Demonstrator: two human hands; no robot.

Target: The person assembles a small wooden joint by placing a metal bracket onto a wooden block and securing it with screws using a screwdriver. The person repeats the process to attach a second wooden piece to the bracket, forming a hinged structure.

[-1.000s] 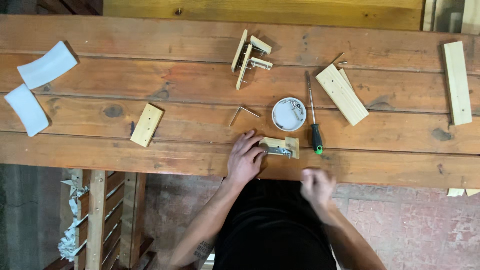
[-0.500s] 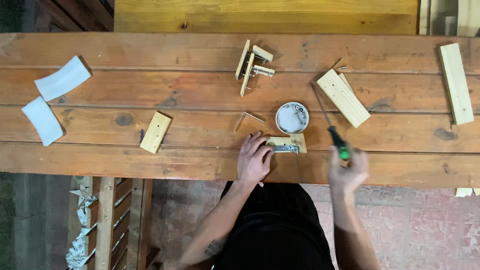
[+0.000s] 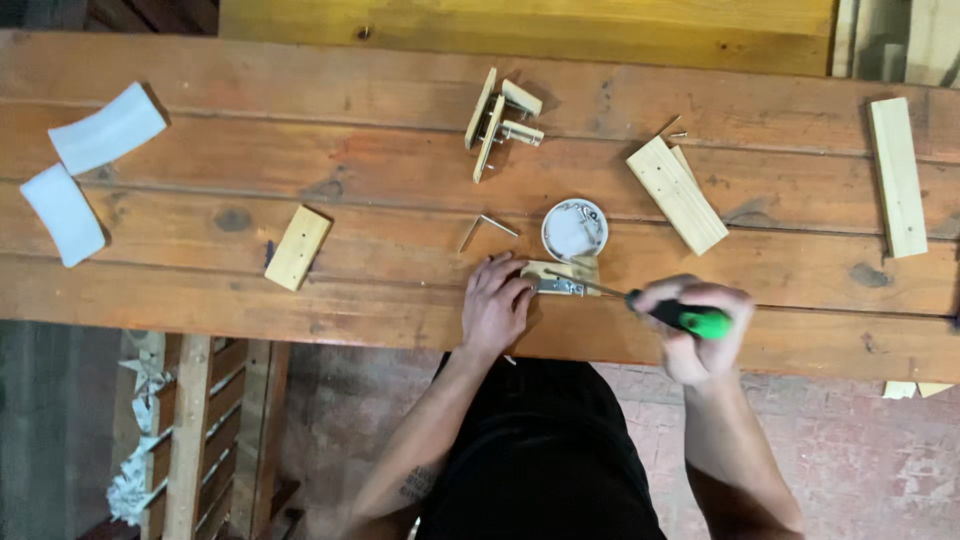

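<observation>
My left hand (image 3: pixel 497 305) presses on a small wooden piece (image 3: pixel 577 270) that carries a metal hinge (image 3: pixel 558 287), near the front edge of the wooden workbench (image 3: pixel 400 200). My right hand (image 3: pixel 695 330), blurred, grips a screwdriver (image 3: pixel 680 315) with a black and green handle. Its metal shaft slants left and its tip rests at the hinge. A round white dish of screws (image 3: pixel 574 229) sits just behind the piece.
Loose wood blocks lie at the left (image 3: pixel 297 247), right of centre (image 3: pixel 676 193) and far right (image 3: pixel 896 176). A small wooden assembly (image 3: pixel 498 121) stands at the back. Two white curved pieces (image 3: pixel 108 127) rest at the far left. A bent metal key (image 3: pixel 485 226) is near the dish.
My right hand picked the screwdriver up from the bench beside the dish and swung its tip onto the hinge. My left hand stayed on the wooden piece.
</observation>
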